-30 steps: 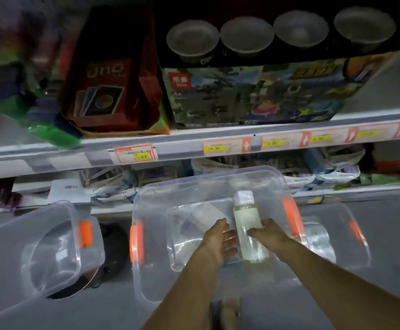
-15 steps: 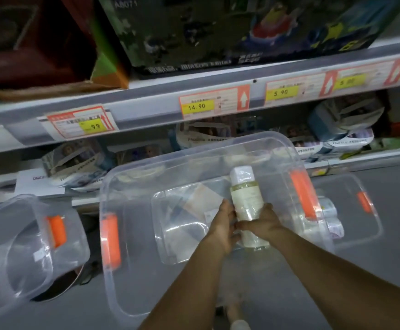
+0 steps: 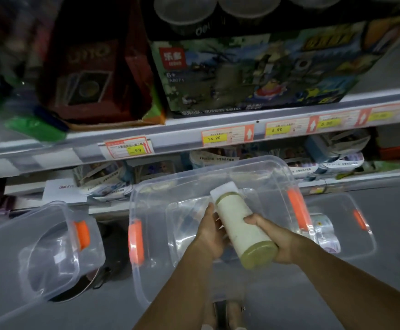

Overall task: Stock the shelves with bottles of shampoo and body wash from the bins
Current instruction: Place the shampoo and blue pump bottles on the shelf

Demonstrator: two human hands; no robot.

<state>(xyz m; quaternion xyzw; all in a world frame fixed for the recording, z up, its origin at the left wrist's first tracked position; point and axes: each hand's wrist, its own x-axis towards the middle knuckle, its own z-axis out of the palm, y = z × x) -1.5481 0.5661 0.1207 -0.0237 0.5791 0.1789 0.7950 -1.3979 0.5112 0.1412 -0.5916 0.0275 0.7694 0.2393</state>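
Both hands are on the bottle [image 3: 239, 225], held just above the middle bin [image 3: 137, 270]. The right hand [image 3: 280, 241] wraps its lower half, thumb across the front. The left hand [image 3: 212, 232] cups the far side up near the white cap, likely steadying it for the carry. It tilts cap-forward, toward the shelf [image 3: 170, 134] beyond that bin. A second bin [image 3: 51, 234] sits to the left, a third bin [image 3: 351, 210] to the right, and a toy box [image 3: 253, 75] crowds the shelf above.
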